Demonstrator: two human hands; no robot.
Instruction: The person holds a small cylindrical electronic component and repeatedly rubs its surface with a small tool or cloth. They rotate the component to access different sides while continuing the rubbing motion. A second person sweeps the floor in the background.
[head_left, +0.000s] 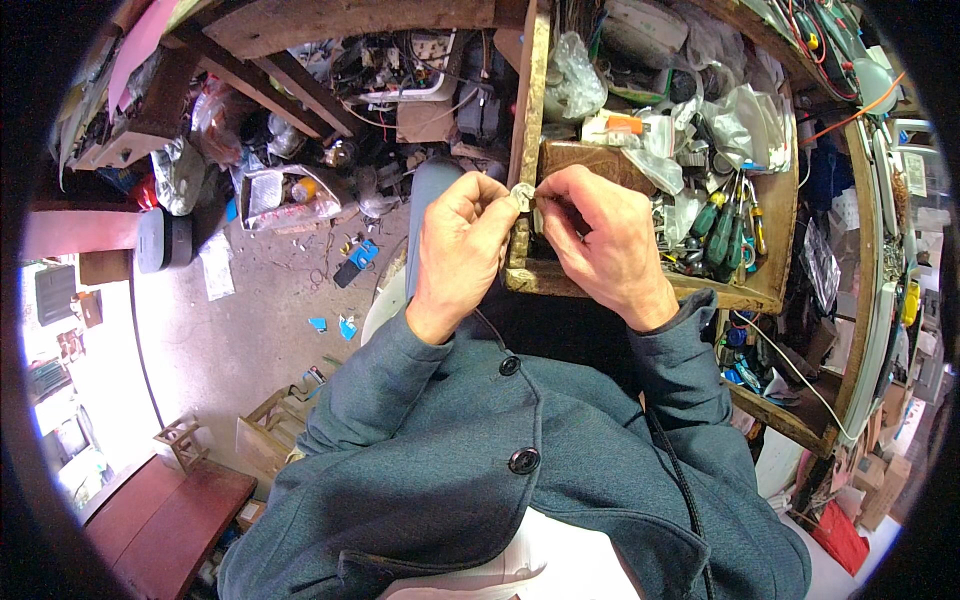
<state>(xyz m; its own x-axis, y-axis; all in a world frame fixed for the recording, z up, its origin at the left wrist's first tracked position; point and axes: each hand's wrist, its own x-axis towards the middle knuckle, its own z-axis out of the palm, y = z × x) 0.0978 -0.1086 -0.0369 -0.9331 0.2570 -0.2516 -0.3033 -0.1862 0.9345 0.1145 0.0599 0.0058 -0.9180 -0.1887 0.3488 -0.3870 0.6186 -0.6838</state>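
Between my two hands is a small round, pale metallic piece (522, 195), too small to name. My left hand (460, 245) pinches it between thumb and forefinger. Close to the piece's right side, my right hand (610, 240) is closed with thumb and forefinger bent together; what sits between those fingertips is hidden. Both hands are above the front left corner of an open wooden drawer (640, 285). Inside it, just beyond my right hand, lies a brown box (590, 163). Green-handled screwdrivers (718, 232) rest to the right of that hand.
Plastic bags (735, 125) and small parts crowd the drawer. A lower wooden shelf (785, 420) is at the right. Left on the floor are blue scraps (357, 262) and an open container (290, 198) of odds and ends. A reddish table (165, 525) stands at the lower left.
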